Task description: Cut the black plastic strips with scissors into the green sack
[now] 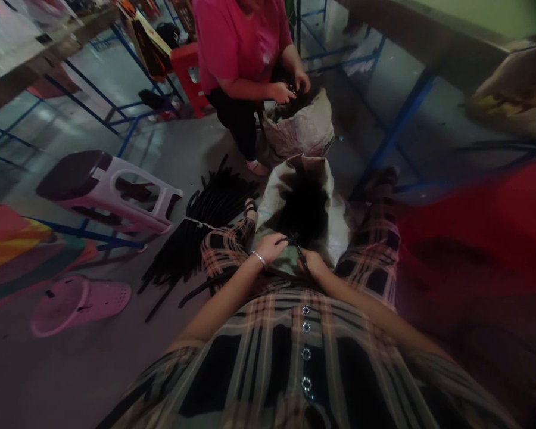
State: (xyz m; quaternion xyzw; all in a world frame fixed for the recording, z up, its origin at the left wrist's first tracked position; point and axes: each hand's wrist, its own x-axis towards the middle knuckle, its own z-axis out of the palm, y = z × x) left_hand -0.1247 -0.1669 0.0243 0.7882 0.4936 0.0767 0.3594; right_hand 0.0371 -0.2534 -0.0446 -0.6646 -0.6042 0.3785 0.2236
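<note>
- The concrete floor (71, 381) runs under everything, and blue metal rack frames (395, 128) stand around you; a blurred red object (473, 220) sits close on your right, too smeared to identify
- A co-worker in a pink shirt (241, 42) sits low, facing you, with both hands (288, 86) at the mouth of a pale plastic sack (299, 128); that sack stands close to yours, so the two lots could get mixed if either one slumps
- An off-white sack (326, 208) lies open against your lap, holding a dark mass of strips (301, 214); if your knees shift, it could sag and spill
- A heap of loose black strips (205, 208) lies on the floor beside your left leg, where a careless foot could drag or tangle them
- A lilac plastic stool (109, 190) lies on its side further left, and a pink plastic basket (80, 304) lies beyond it; both are clear of your reach unless you swing wide
- Your left hand (268, 247) pinches a thin black strip (300, 253) between fingers and thumb; a loose pinch could let it slip back into the dark sack, where it would be hard to see
- Your right hand (315, 265) curls at the strip's lower part, but you cannot tell whether it grips or only touches
</note>
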